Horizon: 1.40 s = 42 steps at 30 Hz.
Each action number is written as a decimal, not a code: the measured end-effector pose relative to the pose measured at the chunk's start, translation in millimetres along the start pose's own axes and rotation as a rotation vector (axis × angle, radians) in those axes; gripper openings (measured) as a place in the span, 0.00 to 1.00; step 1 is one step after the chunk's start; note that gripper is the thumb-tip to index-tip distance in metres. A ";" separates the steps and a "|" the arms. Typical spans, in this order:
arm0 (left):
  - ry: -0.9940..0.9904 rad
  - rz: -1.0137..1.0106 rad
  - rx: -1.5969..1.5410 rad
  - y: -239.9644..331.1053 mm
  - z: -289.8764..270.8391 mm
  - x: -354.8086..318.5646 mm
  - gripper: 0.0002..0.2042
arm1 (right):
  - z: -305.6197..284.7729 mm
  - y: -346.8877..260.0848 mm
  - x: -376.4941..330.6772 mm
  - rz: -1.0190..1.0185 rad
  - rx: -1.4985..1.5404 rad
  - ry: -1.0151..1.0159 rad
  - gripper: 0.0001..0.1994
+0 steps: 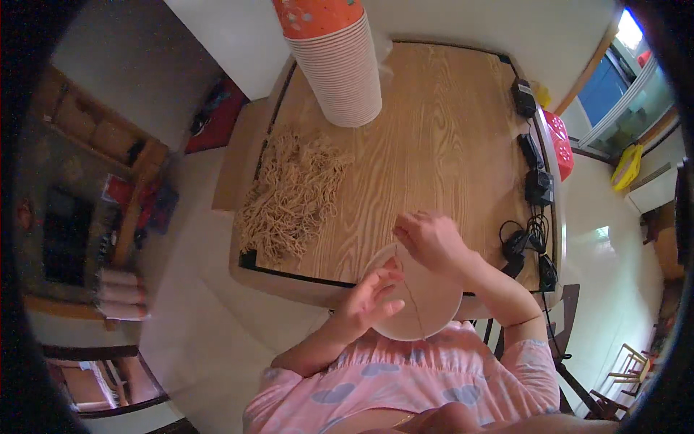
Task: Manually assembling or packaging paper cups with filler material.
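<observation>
A white round paper tub [434, 304] sits at my lap against the near table edge, its pale inside facing up. A thin brown cord [413, 298] runs down across it from below my right hand [432, 239]. That hand is closed in a pinch above the tub's far rim, with the cord's upper end at its fingertips. My left hand [367, 300] is over the tub's left side, thumb and fingers apart, fingertips close to the cord. Whether it touches the rim is hard to see. A loose heap of tan cords [296, 195] lies on the table's left.
A tall stack of white-rimmed paper tubs [338, 72], orange on top, stands at the back left of the wooden table [426, 137]. Black power adapters [538, 186] and coiled cables [531, 239] line the right edge. Beyond it is a red plastic stool [558, 145].
</observation>
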<state>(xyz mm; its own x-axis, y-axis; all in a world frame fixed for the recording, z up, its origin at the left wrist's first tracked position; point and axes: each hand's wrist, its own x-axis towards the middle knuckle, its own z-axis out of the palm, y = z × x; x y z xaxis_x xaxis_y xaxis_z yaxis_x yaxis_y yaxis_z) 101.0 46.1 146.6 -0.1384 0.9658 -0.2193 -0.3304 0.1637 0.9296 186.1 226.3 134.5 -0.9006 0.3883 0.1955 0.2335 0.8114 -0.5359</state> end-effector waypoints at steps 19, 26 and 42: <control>0.416 0.381 -0.346 23.9 -40.2 13.3 0.13 | 5.9 -4.6 -8.0 -0.334 -0.107 -0.049 0.05; 0.003 0.078 0.755 36.9 0.4 -8.9 0.10 | 1.0 -11.8 -5.6 -0.315 -0.038 -0.045 0.05; -0.032 -0.041 -0.265 -13.1 2.0 2.4 0.26 | 1.9 -7.3 -9.6 -0.341 -0.066 -0.033 0.07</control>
<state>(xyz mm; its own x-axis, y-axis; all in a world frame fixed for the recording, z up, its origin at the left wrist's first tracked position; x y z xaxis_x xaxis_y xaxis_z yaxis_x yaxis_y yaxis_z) 106.9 46.6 134.5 -0.0917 0.9661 -0.2414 -0.5685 0.1482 0.8092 192.4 215.8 135.0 -0.9421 0.0760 0.3267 -0.0609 0.9190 -0.3895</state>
